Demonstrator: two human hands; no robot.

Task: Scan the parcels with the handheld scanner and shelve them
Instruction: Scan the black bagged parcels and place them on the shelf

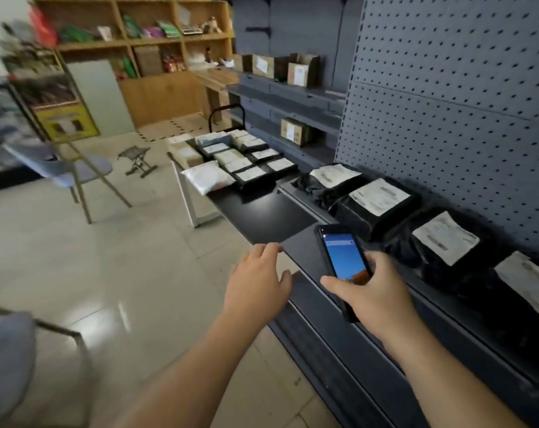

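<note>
My right hand grips the black handheld scanner, its blue screen lit and facing up, above the dark grey shelf. My left hand hovers with relaxed fingers near the shelf's front edge and holds nothing. Several black bagged parcels with white labels, such as one parcel, lie in a row on the shelf to the right of the scanner. More labelled parcels and a white bag are piled on a black table farther ahead.
A grey pegboard wall backs the shelf. Cardboard boxes stand on upper shelves. A folding chair and a small stool stand on the tiled floor at left. Wooden shelving fills the far wall.
</note>
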